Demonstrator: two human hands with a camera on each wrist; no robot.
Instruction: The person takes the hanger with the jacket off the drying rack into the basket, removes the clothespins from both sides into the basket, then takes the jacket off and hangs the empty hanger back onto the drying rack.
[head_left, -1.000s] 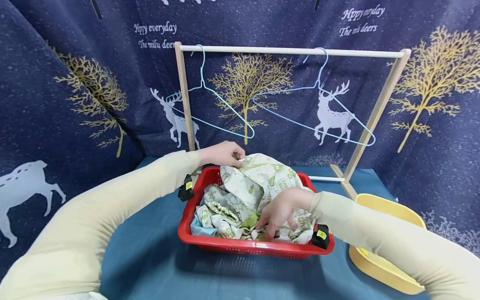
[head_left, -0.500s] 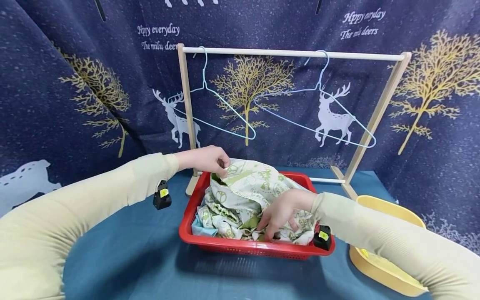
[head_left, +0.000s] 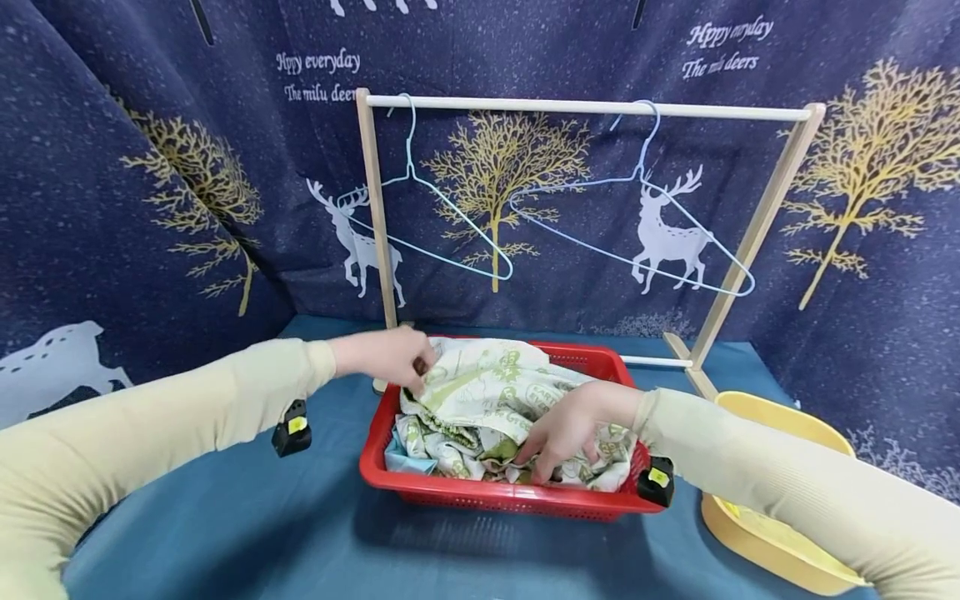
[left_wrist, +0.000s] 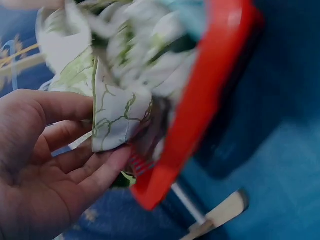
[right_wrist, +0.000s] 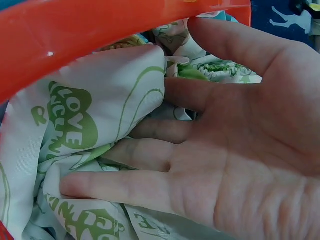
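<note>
My left hand (head_left: 382,357) is at the back left of a red basket (head_left: 517,497) and pinches the edge of a white cloth with green print (head_left: 487,375). In the left wrist view the thumb lies on one side of this cloth (left_wrist: 117,120) and the fingers on the other. My right hand (head_left: 573,429) reaches into the front right of the basket. Its fingers (right_wrist: 117,184) are extended among folds of printed cloth (right_wrist: 75,115), some fingertips hidden in the folds. A gathered, elasticated edge (head_left: 450,425) shows beneath the lifted cloth.
Behind the basket stands a wooden rack (head_left: 776,200) with a white rail (head_left: 585,107). Two light blue hangers (head_left: 457,265) (head_left: 630,254) hang on it. A yellow tub (head_left: 787,546) is at the right, and light blue fabric (head_left: 408,458) lies in the basket's left corner.
My left hand has moved left and then down, drawing the printed cloth toward the basket's left side and lowering it over the heap. The right hand has stayed nearly in place.
</note>
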